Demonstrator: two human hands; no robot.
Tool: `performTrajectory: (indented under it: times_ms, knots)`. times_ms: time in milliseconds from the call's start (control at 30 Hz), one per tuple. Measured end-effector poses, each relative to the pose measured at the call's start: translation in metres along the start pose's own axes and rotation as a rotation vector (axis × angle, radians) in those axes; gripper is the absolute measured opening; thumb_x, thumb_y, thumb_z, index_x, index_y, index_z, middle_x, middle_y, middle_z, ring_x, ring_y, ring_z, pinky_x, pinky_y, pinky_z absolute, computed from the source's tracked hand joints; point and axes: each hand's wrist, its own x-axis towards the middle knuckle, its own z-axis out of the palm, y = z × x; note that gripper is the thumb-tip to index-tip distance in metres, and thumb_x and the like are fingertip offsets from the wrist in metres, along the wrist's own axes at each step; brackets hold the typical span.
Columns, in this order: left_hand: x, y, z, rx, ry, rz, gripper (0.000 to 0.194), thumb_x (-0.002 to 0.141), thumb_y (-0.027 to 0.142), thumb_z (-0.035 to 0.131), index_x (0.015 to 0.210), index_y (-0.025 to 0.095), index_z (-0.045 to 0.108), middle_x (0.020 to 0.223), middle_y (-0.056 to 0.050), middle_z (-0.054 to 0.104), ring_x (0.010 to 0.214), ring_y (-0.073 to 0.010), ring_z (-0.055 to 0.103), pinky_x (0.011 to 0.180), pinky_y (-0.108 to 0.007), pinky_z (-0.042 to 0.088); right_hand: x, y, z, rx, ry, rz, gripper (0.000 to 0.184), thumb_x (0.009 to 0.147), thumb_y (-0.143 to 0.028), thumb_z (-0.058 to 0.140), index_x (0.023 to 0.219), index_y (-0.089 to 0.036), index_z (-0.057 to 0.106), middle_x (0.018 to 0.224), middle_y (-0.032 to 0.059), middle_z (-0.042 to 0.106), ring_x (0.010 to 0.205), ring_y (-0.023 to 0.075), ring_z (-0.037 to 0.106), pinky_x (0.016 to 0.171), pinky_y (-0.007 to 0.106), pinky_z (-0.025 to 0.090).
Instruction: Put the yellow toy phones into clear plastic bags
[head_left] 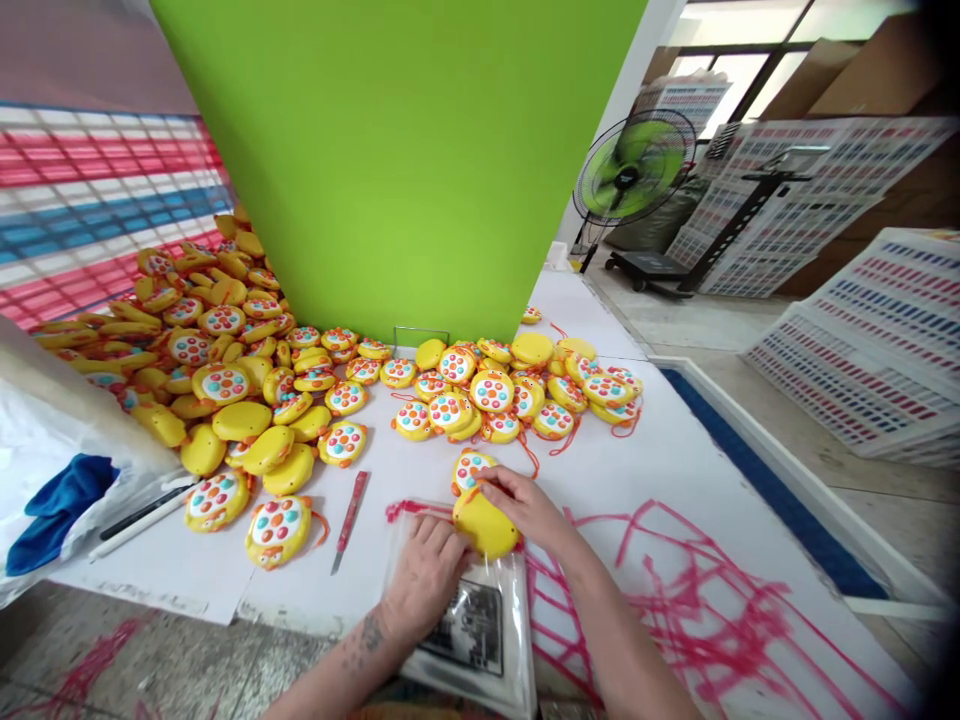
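My right hand (529,510) grips a yellow animal-shaped pop toy (486,522), its plain back facing up. On the toy's lower left edge, my left hand (429,570) is closed with fingers curled; its fingertips are partly hidden. Both hands are over a stack of clear plastic bags (517,640) with a dark printed panel. Just beyond the held toy lies another pop toy (471,466), its white face of coloured buttons showing. A red craft knife (350,522) rests to the left, near a face-up pop toy (278,530) with a red cord.
A large heap of pop toys (225,320) fills the left side, and a smaller pile (491,390) lies ahead. A green board (405,160) stands behind them. Pens (142,520) and blue cloth (64,510) are at left. A fan (637,165) stands at right.
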Motion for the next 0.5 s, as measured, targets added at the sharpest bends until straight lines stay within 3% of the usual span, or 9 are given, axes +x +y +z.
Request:
performTrajectory:
  times_ms: [133, 233, 300, 400, 500]
  knots:
    - [-0.001, 0.003, -0.005, -0.022, 0.107, -0.006, 0.006, 0.088, 0.018, 0.053, 0.088, 0.018, 0.059, 0.1, -0.007, 0.059, 0.098, -0.0222, 0.053, 0.086, -0.042, 0.048, 0.006, -0.012, 0.022, -0.145, -0.208, -0.104, 0.04, 0.091, -0.049, 0.042, 0.078, -0.02, 0.066, 0.083, 0.0035, 0.067, 0.08, 0.0179, 0.059, 0.078, 0.031, 0.047]
    - [-0.001, 0.003, -0.007, -0.075, 0.149, -0.03, 0.009, 0.089, 0.016, 0.05, 0.09, 0.019, 0.059, 0.106, -0.009, 0.058, 0.108, -0.0241, 0.052, 0.092, -0.047, 0.047, 0.006, -0.016, 0.035, -0.161, -0.249, -0.168, 0.043, 0.093, -0.048, 0.037, 0.078, -0.02, 0.067, 0.082, 0.0039, 0.066, 0.079, 0.0171, 0.059, 0.079, 0.031, 0.048]
    - [0.001, 0.002, -0.006, -0.138, 0.12, -0.004, 0.011, 0.09, 0.015, 0.047, 0.09, 0.019, 0.057, 0.112, -0.01, 0.058, 0.115, -0.0244, 0.051, 0.096, -0.048, 0.047, 0.002, -0.015, 0.032, -0.148, -0.155, -0.173, 0.037, 0.093, -0.046, 0.04, 0.091, -0.022, 0.068, 0.095, 0.0052, 0.067, 0.091, 0.0184, 0.06, 0.087, 0.034, 0.047]
    - [0.004, 0.0, -0.005, -0.218, 0.035, 0.014, 0.01, 0.09, 0.015, 0.046, 0.089, 0.017, 0.055, 0.123, -0.012, 0.057, 0.123, -0.0241, 0.048, 0.1, -0.048, 0.045, -0.014, -0.004, 0.005, -0.071, 0.142, -0.111, 0.034, 0.088, -0.046, 0.051, 0.107, -0.023, 0.066, 0.11, 0.0072, 0.066, 0.103, 0.0208, 0.059, 0.092, 0.036, 0.046]
    - [0.006, -0.001, -0.005, -0.26, -0.022, -0.031, 0.008, 0.09, 0.015, 0.047, 0.087, 0.018, 0.055, 0.125, -0.011, 0.059, 0.124, -0.024, 0.048, 0.102, -0.049, 0.045, -0.04, 0.023, -0.037, 0.176, 0.458, 0.03, 0.038, 0.081, -0.049, 0.059, 0.105, -0.02, 0.067, 0.09, 0.0071, 0.068, 0.076, 0.0166, 0.062, 0.067, 0.029, 0.052]
